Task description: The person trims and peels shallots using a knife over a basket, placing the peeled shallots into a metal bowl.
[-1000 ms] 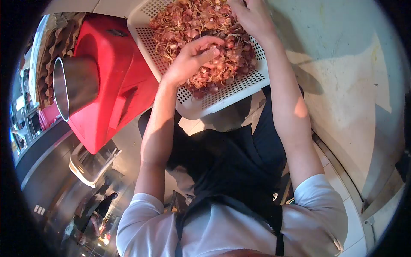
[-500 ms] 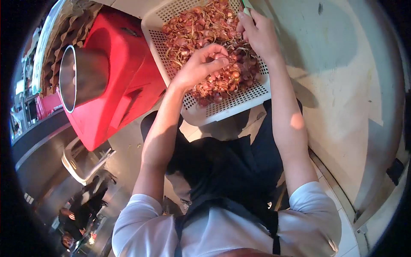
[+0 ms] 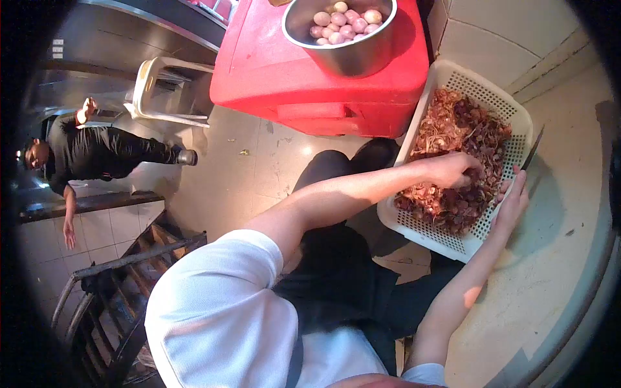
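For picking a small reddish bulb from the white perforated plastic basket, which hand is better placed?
Probably the left hand: it touches the bulbs in the basket. The right hand, at the basket's rim, holds a narrow dark-bladed knife, so it seems less free.

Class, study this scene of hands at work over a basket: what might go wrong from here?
1. The knife in the right hand has its blade bare, and the left hand is working nearby in the shallots, so a careless swing might cut it.

2. The metal pot of pale bulbs stands uncovered on the red container beside the basket; a bump could perhaps spill them.
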A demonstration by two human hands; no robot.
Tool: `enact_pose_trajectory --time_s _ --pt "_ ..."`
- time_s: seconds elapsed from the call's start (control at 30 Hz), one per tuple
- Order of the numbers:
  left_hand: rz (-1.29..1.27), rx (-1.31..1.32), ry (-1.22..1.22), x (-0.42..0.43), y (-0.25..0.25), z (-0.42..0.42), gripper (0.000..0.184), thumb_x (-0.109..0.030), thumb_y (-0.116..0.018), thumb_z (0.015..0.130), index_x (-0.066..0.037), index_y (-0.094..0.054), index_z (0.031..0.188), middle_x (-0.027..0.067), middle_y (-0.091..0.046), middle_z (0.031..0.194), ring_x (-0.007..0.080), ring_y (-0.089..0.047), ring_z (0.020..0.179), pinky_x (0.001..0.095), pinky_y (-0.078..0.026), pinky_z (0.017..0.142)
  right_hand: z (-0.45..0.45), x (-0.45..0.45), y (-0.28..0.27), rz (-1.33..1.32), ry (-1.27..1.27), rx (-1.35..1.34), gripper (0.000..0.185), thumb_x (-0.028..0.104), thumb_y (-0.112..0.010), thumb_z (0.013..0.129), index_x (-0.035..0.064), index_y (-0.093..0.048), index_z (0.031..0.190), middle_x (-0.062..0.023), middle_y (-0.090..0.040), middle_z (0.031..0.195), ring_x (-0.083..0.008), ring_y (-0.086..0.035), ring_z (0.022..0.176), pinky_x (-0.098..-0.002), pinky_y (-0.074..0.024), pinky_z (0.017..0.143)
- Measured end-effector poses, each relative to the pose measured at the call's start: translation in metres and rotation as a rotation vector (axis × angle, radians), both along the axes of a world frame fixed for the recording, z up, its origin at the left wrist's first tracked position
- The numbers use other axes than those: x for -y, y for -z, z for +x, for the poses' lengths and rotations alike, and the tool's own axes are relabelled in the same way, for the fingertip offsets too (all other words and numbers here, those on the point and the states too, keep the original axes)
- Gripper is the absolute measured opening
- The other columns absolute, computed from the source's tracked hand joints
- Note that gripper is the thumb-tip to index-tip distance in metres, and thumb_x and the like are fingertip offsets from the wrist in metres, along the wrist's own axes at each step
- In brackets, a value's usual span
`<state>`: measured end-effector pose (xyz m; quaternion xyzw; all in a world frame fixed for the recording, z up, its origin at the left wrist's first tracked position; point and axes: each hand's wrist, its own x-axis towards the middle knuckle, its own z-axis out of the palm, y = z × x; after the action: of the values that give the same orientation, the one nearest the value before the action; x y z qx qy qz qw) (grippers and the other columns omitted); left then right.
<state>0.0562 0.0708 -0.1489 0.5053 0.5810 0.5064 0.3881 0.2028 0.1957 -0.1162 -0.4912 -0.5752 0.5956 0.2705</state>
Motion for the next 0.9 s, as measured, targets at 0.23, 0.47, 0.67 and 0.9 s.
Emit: enact_pose_trajectory --time_s 0.23,0.47,0.67,0.9 --pt "0.184 -0.430 -0.037 -0.007 0.028 -0.014 0.026 -0.023 -0.054 0.096 -0.001 -0.062 0.104 0.0199 -0.064 0.096 0.0345 -0.061 0.093 0.0403 -0.048 0.083 -0.014 0.025 -0.006 -0.007 0.008 -0.179 0.047 0.037 -0.045 0.101 0.0012 -0.055 0.129 0.0051 -0.047 0.066 -0.0029 -0.041 0.058 -0.0183 -0.0333 0.049" --pt "-0.124 0.496 -0.191 -0.004 -0.023 -0.014 0.034 -0.012 -0.054 0.096 -0.005 -0.055 0.130 0.0054 -0.063 0.119 0.0126 -0.061 0.103 0.0240 -0.051 0.075 -0.022 0.044 0.002 0.012 -0.119 -0.271 0.041 0.030 -0.049 0.100 -0.0002 -0.051 0.128 0.0029 -0.050 0.068 -0.0036 -0.045 0.059 -0.0190 -0.0372 0.050" --pt "-0.101 0.752 -0.237 -0.005 -0.021 -0.019 0.038 -0.001 -0.058 0.091 0.003 -0.051 0.128 0.0094 -0.064 0.108 0.0168 -0.064 0.093 0.0252 -0.054 0.074 -0.024 0.050 -0.005 0.031 -0.215 -0.240 0.038 0.027 -0.051 0.099 -0.0003 -0.050 0.125 0.0018 -0.053 0.067 -0.0042 -0.048 0.057 -0.0191 -0.0386 0.049" --pt "-0.066 0.883 -0.243 -0.005 -0.020 -0.021 0.029 -0.005 -0.062 0.091 0.003 -0.057 0.118 0.0089 -0.066 0.102 0.0142 -0.064 0.089 0.0265 -0.054 0.074 -0.027 0.054 -0.005 0.170 -0.297 -0.150 0.038 0.021 -0.054 0.096 -0.0020 -0.050 0.126 -0.0029 -0.060 0.069 -0.0069 -0.055 0.059 -0.0243 -0.0434 0.053"
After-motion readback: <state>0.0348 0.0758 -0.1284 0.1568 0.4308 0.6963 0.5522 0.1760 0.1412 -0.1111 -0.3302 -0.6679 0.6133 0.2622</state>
